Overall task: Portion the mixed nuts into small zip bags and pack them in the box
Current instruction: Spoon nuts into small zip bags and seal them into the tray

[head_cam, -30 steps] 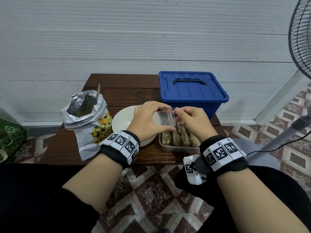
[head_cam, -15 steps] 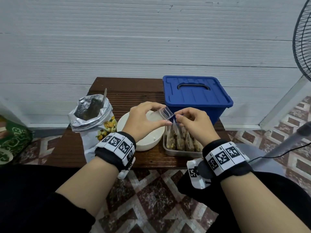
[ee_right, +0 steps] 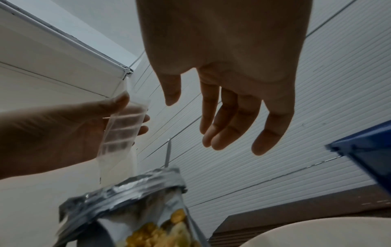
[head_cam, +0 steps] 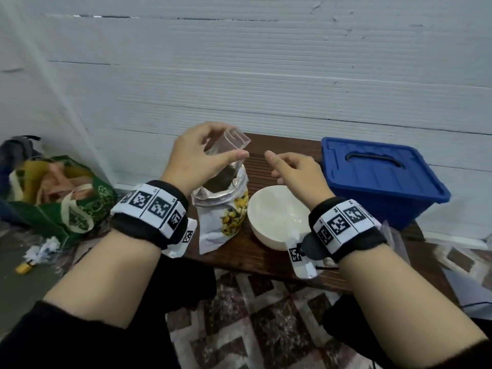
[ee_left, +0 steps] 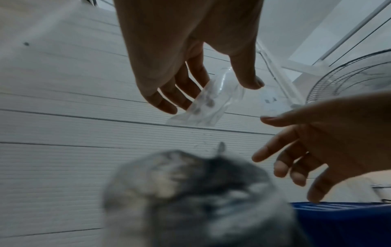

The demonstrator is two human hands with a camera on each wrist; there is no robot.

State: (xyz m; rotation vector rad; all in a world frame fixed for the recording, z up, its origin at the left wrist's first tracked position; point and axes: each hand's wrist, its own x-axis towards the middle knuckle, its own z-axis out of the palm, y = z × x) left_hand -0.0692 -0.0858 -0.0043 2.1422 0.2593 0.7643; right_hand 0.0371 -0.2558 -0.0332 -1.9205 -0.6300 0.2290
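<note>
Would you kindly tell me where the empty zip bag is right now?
In the head view, the left hand pinches the zip bag just above the open nut pouch, left of the white bowl.

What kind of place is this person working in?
Probably a home, not a shop or factory. The work surface is a low wooden table on a patterned tiled floor against a white panelled wall, with a green shopping bag on the floor and a standing fan nearby.

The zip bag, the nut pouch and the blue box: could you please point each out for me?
zip bag [head_cam: 231,141]: head view, its open mouth.
nut pouch [head_cam: 231,217]: head view, its printed front.
blue box [head_cam: 372,179]: head view, its lid.
</note>
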